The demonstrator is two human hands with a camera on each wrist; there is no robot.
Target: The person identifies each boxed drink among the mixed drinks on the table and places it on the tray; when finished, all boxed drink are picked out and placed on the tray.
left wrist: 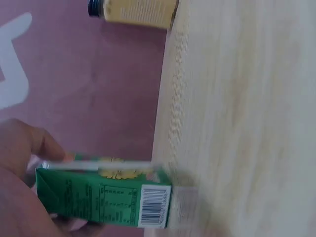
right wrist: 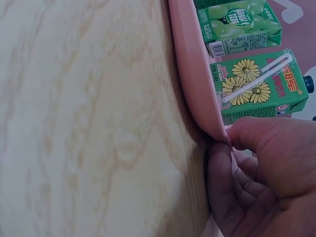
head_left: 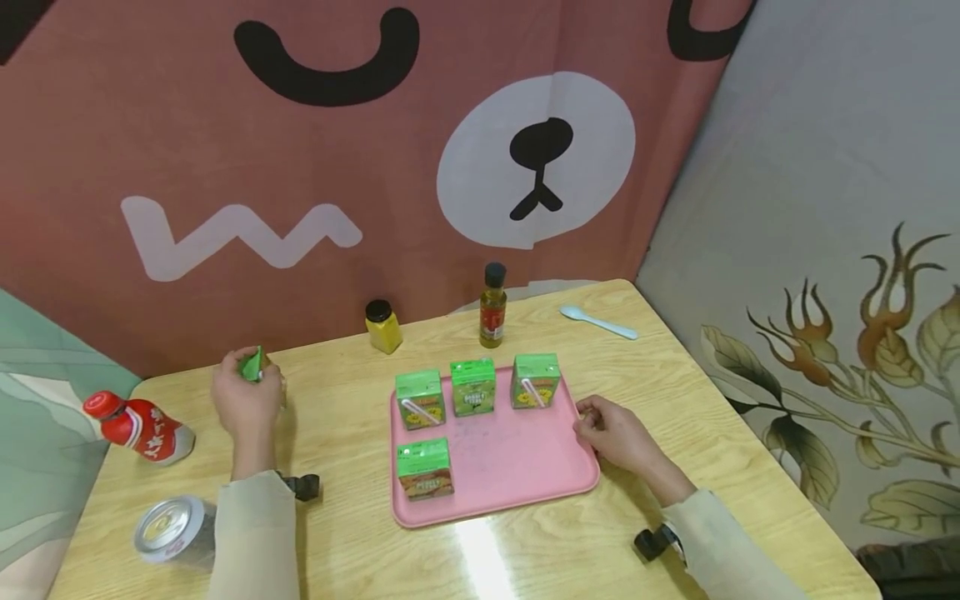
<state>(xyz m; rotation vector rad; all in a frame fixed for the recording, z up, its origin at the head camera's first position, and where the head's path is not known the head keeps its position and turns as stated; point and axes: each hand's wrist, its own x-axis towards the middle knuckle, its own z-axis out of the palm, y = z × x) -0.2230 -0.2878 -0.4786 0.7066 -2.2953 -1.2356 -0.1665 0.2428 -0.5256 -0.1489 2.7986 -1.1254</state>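
At the table's left, my left hand (head_left: 251, 396) grips a green drink carton (left wrist: 103, 197) round its top end. In the left wrist view a straw lies along its side, and its bottom is at or just over the tabletop; I cannot tell which. My right hand (head_left: 618, 433) pinches the right rim of a pink tray (head_left: 517, 467) between thumb and fingers. Three green cartons stand along the tray's back: one left (head_left: 420, 400), one middle (head_left: 473, 387), one right (head_left: 535, 382). Another carton (head_left: 425, 468) with a brown front stands at the front left.
A red-capped bottle (head_left: 146, 429) and a silver can (head_left: 176, 533) stand at the left. Behind the tray are a yellow jar (head_left: 383, 327) with a black lid, a sauce bottle (head_left: 492, 307) and a light blue spoon (head_left: 600, 322). A bear-patterned curtain (head_left: 300, 167) hangs behind the table.
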